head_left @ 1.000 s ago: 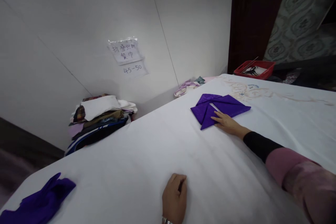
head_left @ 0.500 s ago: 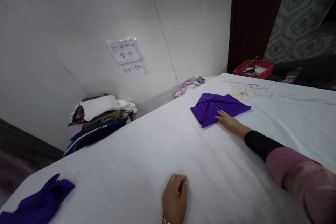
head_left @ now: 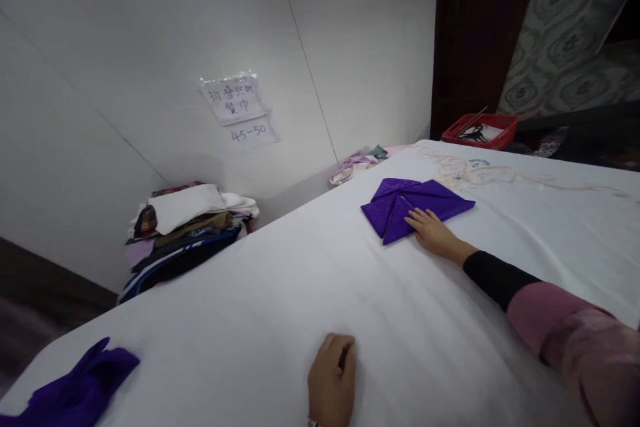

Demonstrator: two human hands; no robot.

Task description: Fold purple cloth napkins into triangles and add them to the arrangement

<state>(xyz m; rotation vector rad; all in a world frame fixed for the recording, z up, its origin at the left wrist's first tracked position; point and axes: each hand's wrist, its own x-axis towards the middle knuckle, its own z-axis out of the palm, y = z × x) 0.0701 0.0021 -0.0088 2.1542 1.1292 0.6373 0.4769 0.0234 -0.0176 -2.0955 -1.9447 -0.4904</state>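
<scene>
A purple folded napkin [head_left: 387,210] with pointed corners lies flat on the white-covered table [head_left: 280,293], toward its far side. My right hand [head_left: 430,230] rests on its near edge, fingers stretched out and slightly apart, pressing on the cloth without gripping it. Closer to me, my left hand [head_left: 333,377] sits on the tablecloth in a loose curl, thumb against the fingers, with nothing showing in it. A second purple cloth [head_left: 80,387] lies rumpled at the lower left, well away from both hands.
A stack of folded clothes [head_left: 187,233] stands beyond the table's left edge, by the wall. Several crumpled fabrics [head_left: 355,167] lie at the far edge. Past the far right corner is a red basket [head_left: 503,140] holding scissors. Handwritten paper signs [head_left: 235,100] hang on the wall.
The fingers of my right hand have spread a little on the napkin's edge. My left hand has stayed in place. The whole view has shifted slightly.
</scene>
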